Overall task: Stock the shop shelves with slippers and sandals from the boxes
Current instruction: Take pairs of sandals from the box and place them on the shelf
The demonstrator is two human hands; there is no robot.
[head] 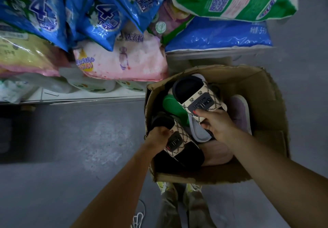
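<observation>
An open cardboard box (262,93) stands on the floor, full of slippers. My right hand (215,124) grips a black slide with a cream patterned strap (195,93), held up over the box. My left hand (158,136) grips the matching slide (179,146) by its strap at the box's near left side. Under them lie a green slipper (173,106), a grey one (199,132), a lilac one (241,110) and a pink one (219,152).
A low white shelf (88,95) to the left holds blue, pink and yellow detergent bags (120,57). More bags, green and blue (220,32), lie stacked behind the box. Grey floor (71,139) lies on the left. My feet (179,192) stand just below the box.
</observation>
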